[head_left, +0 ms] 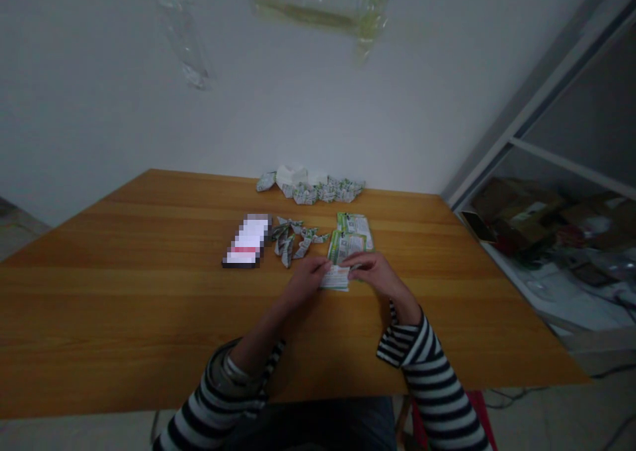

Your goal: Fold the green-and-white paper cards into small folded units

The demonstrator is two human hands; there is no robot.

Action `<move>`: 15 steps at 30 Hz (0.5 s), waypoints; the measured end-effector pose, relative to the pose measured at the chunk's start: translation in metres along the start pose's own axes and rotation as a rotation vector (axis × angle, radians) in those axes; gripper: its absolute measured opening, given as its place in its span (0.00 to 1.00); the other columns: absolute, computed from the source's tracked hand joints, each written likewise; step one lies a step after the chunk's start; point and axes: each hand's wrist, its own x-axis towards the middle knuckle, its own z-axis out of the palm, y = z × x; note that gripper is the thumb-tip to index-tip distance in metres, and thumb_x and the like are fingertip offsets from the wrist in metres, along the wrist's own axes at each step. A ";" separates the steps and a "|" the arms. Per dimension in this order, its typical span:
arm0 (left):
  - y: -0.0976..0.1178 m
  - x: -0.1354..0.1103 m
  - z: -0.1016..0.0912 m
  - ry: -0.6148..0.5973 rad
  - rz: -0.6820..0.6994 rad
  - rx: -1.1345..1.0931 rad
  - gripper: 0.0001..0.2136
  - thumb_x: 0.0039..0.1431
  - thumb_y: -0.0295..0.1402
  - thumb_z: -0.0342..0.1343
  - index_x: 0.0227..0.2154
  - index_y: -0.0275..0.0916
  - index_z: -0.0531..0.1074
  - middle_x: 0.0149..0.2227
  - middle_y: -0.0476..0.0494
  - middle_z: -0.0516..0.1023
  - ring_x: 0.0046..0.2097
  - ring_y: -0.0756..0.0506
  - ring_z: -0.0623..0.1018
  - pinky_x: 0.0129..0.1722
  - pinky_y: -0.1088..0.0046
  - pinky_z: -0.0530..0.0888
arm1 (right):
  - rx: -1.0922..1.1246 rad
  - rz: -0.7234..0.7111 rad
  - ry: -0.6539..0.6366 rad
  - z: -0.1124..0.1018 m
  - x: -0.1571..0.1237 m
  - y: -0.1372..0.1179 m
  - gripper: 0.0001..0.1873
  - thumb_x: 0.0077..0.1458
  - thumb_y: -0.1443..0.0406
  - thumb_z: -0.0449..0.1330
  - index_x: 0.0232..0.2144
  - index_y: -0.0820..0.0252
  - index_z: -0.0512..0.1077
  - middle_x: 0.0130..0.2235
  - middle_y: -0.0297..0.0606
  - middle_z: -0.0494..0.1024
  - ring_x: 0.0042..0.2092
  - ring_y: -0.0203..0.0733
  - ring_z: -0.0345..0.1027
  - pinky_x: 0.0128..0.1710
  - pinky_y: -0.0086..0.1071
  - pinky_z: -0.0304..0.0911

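Left hand (307, 279) pinching left end of folded paper slip (336, 279); right hand (378, 273) curled, fingertips grasping its right end. Step in hand: folding, apparently; next move seems to call for aligned edges and pressed crease. Slip low over table (149, 312), just nearer than flat printed sheets (349, 242). Folded pieces (285, 247) left of sheets, beside phone (247, 242) (screen blurred). Crumpled papers (318, 189) near wall. Front edge below forearms; open wood both sides.

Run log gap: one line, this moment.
left hand: on printed paper, left edge; right hand: same paper, right edge; nearby: printed leaflets, folded papers, smartphone
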 end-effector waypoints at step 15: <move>0.000 0.002 -0.005 -0.064 0.083 -0.011 0.18 0.57 0.44 0.49 0.18 0.37 0.67 0.20 0.51 0.64 0.26 0.50 0.64 0.26 0.76 0.61 | 0.028 0.111 0.219 0.011 0.001 0.003 0.11 0.40 0.59 0.70 0.22 0.62 0.79 0.20 0.34 0.77 0.21 0.32 0.64 0.22 0.26 0.59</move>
